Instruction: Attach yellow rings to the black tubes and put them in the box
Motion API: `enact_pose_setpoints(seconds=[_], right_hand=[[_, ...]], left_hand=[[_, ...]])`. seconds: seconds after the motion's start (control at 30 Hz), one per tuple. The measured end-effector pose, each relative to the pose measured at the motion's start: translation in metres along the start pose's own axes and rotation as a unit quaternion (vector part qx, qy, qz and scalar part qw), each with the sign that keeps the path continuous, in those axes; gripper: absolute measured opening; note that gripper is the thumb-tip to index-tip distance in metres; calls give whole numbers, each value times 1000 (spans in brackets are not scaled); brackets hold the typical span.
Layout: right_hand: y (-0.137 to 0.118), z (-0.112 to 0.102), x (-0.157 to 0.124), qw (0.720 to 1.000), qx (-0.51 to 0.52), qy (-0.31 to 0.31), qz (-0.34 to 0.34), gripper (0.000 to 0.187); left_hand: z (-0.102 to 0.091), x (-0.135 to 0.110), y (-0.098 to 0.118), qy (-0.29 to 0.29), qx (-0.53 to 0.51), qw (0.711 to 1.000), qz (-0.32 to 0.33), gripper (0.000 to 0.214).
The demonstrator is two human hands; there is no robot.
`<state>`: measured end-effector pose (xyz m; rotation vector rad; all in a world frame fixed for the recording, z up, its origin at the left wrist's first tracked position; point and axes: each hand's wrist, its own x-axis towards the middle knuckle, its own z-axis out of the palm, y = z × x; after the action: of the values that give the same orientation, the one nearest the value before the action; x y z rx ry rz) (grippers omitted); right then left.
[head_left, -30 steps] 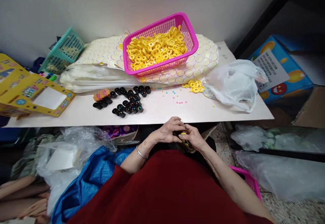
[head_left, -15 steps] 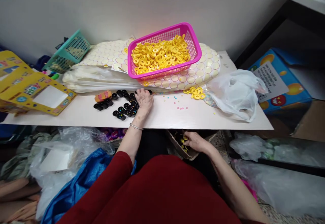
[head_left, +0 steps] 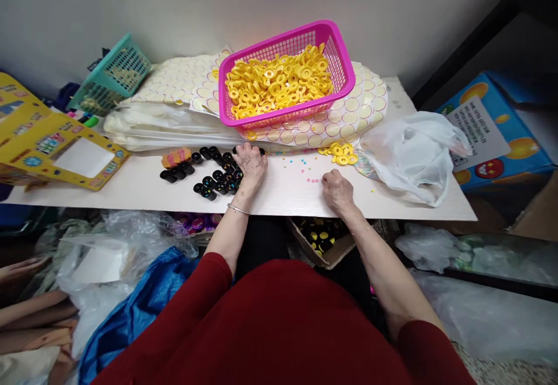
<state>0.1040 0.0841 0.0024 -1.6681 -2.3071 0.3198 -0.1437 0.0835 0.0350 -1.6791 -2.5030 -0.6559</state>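
My left hand (head_left: 250, 162) rests on the right end of a cluster of small black tubes (head_left: 213, 177) on the white table (head_left: 143, 190), fingers curled over one of them. My right hand (head_left: 336, 190) lies on the table near some tiny coloured beads (head_left: 305, 170), fingers bent down, with nothing visible in it. A small pile of yellow rings (head_left: 340, 153) lies just beyond it. A pink basket (head_left: 340, 62) full of yellow rings sits on sheets of round stickers (head_left: 349, 114). A cardboard box (head_left: 325, 242) with black and yellow pieces sits below the table edge.
A teal basket (head_left: 114, 74) leans at the back left. Yellow printed cartons (head_left: 52, 146) lie at the left. A white plastic bag (head_left: 410, 152) sits at the right, a blue box (head_left: 497, 123) beyond it. Plastic bags and blue sheeting crowd the floor.
Both hands were together at my lap a second ago. The left went up to the black tubes; the right left the cardboard box and came onto the table near the beads.
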Motion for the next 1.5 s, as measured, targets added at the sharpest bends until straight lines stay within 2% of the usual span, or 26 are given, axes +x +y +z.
enact_pose_setpoints(seconds=[0.1,0.2,0.27,0.4,0.6,0.8,1.03,1.17,1.33,1.5], right_hand=[[-1,-2,-8,999,-31,-15,-19,26],[0,-4,-17,998,-17,-28,-47,25],[2,-5,-19,998,0,-38,-44,23],[5,-5,-15,998,11,-57,-28,21],[13,0,-14,999,36,-6,-40,24],[21,1,-22,993,92,-2,-72,18],[0,-10,-26,977,187,75,-66,15],[-16,-16,-24,977,174,47,-114,17],[-24,-21,-20,987,46,8,-156,23],[-38,-32,-18,981,-53,-61,-177,23]], left_hand=[[3,-16,6,-11,-65,996,57,15],[14,-44,20,-83,-190,970,129,19],[23,-64,30,-128,-250,947,154,21],[34,-85,46,-156,-276,932,176,22],[46,-89,51,-174,-327,916,156,32],[51,-92,51,-180,-321,916,158,35],[53,-96,55,-171,-301,925,160,30],[51,-97,55,-166,-291,927,168,27],[44,-96,54,-169,-277,927,189,18],[40,-95,52,-165,-284,924,196,16]])
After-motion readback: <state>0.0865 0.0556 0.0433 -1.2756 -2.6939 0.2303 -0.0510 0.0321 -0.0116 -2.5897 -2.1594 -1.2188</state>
